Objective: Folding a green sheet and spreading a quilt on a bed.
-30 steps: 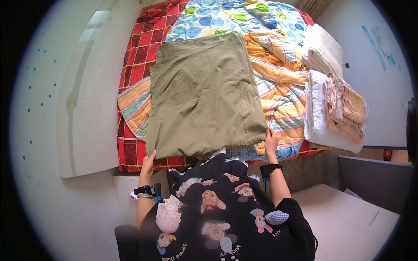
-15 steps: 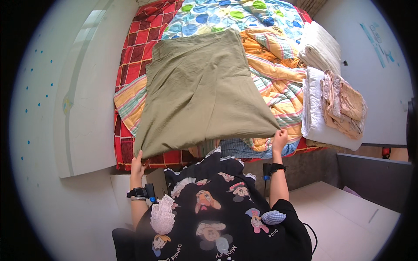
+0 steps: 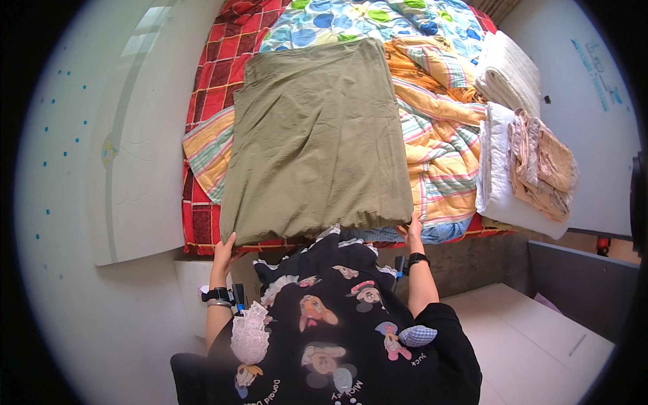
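Observation:
A large olive-green blanket (image 3: pixel 317 142) lies folded flat on the bed (image 3: pixel 209 94), its near edge at the foot of the bed. My left hand (image 3: pixel 225 247) grips the blanket's near left corner. My right hand (image 3: pixel 412 225) grips its near right corner. Both arms reach forward from my black printed top, each wrist wearing a dark band.
Under the green blanket lie a red checked cover, a striped orange sheet (image 3: pixel 439 128) and a blue floral quilt (image 3: pixel 351 17). Folded white and beige bedding (image 3: pixel 523 155) is stacked at the bed's right side. A white wall (image 3: pixel 128 155) runs along the left; a grey panel (image 3: pixel 580 283) stands at right.
The blanket's near edge, lifted and spread wide half a second ago, has come down flat on the bed. Both my hands have moved inward with its corners.

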### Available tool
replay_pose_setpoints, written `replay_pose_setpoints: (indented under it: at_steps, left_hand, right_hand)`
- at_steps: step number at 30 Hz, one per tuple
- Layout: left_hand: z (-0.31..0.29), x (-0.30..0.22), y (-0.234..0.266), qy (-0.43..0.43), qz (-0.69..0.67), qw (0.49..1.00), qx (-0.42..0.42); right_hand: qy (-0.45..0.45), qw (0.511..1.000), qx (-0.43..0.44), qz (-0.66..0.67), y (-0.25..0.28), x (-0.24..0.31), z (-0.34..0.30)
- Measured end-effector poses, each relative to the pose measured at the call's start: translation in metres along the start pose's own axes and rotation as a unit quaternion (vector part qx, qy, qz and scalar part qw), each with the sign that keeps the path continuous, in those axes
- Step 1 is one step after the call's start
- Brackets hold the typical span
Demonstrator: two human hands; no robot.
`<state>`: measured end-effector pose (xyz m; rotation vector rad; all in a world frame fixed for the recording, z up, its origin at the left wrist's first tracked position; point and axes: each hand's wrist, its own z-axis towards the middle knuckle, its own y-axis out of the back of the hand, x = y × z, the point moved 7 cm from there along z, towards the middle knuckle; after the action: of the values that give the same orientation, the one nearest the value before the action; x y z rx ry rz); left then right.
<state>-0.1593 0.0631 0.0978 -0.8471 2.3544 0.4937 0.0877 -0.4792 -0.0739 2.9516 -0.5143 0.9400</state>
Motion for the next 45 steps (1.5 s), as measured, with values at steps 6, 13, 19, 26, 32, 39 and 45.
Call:
replay_pose_setpoints:
  at_steps: [6, 13, 19, 26, 32, 39, 45]
  left_hand:
    - [0.009, -0.005, 0.001, -0.049, 0.071, 0.996, 0.01]
    - [0.027, 0.006, 0.022, -0.046, -0.072, 0.995, -0.042]
    - [0.021, 0.002, -0.002, 0.017, -0.084, 0.996, 0.033]
    - [0.027, 0.002, -0.007, 0.085, -0.102, 0.984, 0.116]
    - [0.056, -0.015, 0.011, -0.28, 0.393, 0.873, -0.065]
    - [-0.003, -0.063, -0.034, -0.445, 0.404, 0.787, -0.138]
    - [0.051, 0.003, 0.014, -0.243, 0.162, 0.956, -0.022]
  right_hand:
    - [0.156, 0.979, 0.012, -0.135, -0.023, 0.013, 0.007]
    - [0.144, 0.985, -0.092, -0.017, -0.015, 0.022, 0.015]
    - [0.051, 0.996, 0.072, -0.018, -0.02, 0.009, 0.024]
    - [-0.113, 0.968, 0.218, -0.047, -0.066, 0.022, -0.009]
    - [0.167, 0.947, 0.089, -0.261, -0.043, 0.056, 0.015]
    - [0.034, 0.971, 0.054, -0.231, -0.06, 0.054, -0.036]
    - [-0.106, 0.979, 0.067, -0.162, -0.049, 0.034, -0.021]
